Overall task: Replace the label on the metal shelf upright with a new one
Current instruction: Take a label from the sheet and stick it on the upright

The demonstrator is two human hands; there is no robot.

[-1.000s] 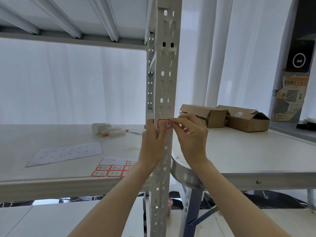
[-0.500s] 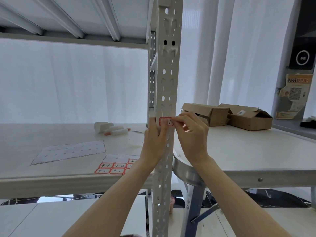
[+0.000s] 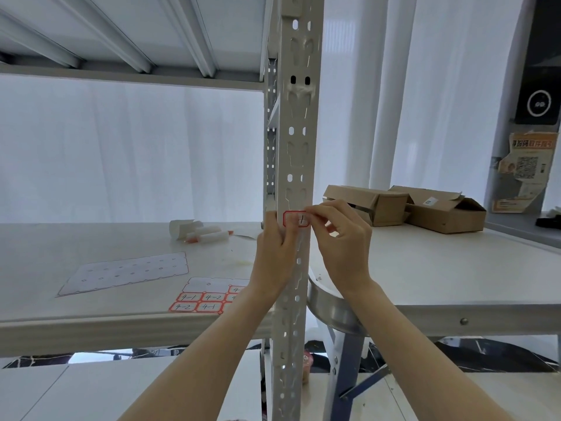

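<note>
A perforated white metal upright [image 3: 296, 147] runs top to bottom through the middle of the view. A small red-bordered label [image 3: 299, 219] sits on its front face at shelf height. My left hand [image 3: 274, 253] wraps the upright's left side, its thumb lying over the label's left part. My right hand [image 3: 340, 238] pinches the label's right edge between thumb and forefinger. On the shelf board [image 3: 60, 314] lies a sheet of red-bordered labels [image 3: 200, 300] with handwritten numbers, partly hidden by my left forearm.
An empty label backing sheet [image 3: 127, 271] lies left on the shelf, with white marker pens and a paper roll [image 3: 200, 232] behind it. A round-edged table [image 3: 440, 284] to the right carries two cardboard boxes [image 3: 406, 208]. Another shelf level [image 3: 121, 34] hangs overhead.
The view has shifted slightly. Both hands stay at the label on the upright; my left thumb has slid further over the label's left part.
</note>
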